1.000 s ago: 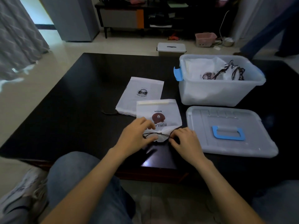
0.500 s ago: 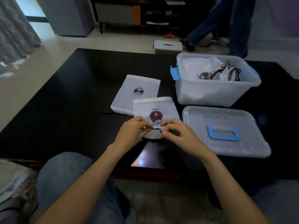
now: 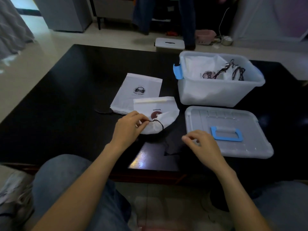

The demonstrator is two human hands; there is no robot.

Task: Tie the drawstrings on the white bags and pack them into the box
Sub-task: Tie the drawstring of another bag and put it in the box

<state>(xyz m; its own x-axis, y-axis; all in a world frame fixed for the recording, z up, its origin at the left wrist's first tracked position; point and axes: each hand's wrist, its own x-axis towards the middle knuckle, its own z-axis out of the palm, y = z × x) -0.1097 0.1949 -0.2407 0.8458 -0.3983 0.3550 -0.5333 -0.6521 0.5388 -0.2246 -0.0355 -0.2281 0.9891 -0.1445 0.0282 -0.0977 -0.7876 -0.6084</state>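
A white drawstring bag [image 3: 164, 109] with a brown print lies on the black table [image 3: 75, 97], its mouth gathered toward me. My left hand [image 3: 128, 129] pinches the black drawstring [image 3: 158, 122] at that gathered mouth. My right hand [image 3: 200, 144] is held apart to the right, beside the lid, with its fingers pinched; a thin dark cord seems to run toward it. A second white bag [image 3: 138, 90] lies flat behind the first. The clear plastic box [image 3: 216, 95] with blue latches stands at the right, holding several white bags [image 3: 200, 65] with black strings.
The box's lid [image 3: 233, 119] with a blue handle lies flat in front of the box. A small white box [image 3: 170, 44] sits on the floor beyond the table. A person's legs [image 3: 188, 22] stand behind it. My knees are below the table's near edge.
My right hand has drawn away from the bag's mouth to the right, toward the lid. My left hand stays at the mouth, which is now gathered tighter. The person behind has moved.
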